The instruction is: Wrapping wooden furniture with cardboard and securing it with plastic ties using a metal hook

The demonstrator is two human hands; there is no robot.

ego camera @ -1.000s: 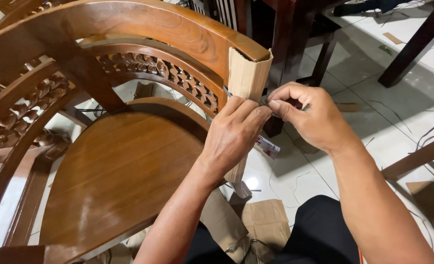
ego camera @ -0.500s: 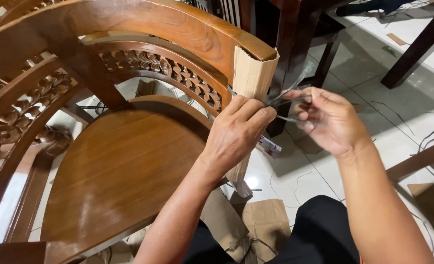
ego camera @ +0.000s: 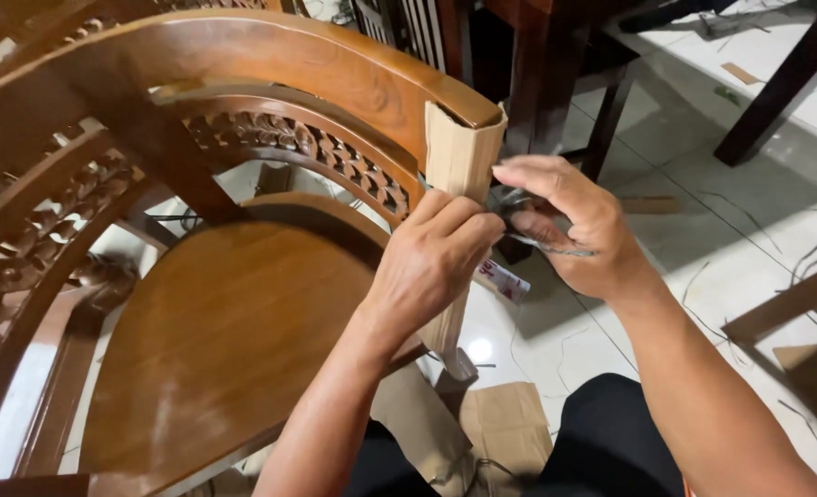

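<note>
A carved brown wooden chair (ego camera: 215, 313) fills the left of the view. A strip of tan cardboard (ego camera: 462, 147) is wrapped around its front arm post. My left hand (ego camera: 427, 262) presses the cardboard against the post. My right hand (ego camera: 569, 225) is just to the right of the post, fingers curled around a thin dark strap (ego camera: 519, 204) that runs round the cardboard.
Flat cardboard pieces (ego camera: 496, 423) lie on the white tiled floor (ego camera: 703, 184) by my knees. A small red and white packet (ego camera: 502, 279) lies on the floor behind the post. Dark table legs (ego camera: 767, 83) and another chair (ego camera: 556, 74) stand beyond. Loose strap offcuts litter the tiles.
My right hand pulled away to the right with the strap, then came back close to the post with its fingers curled over the strap. The left hand stayed on the cardboard.
</note>
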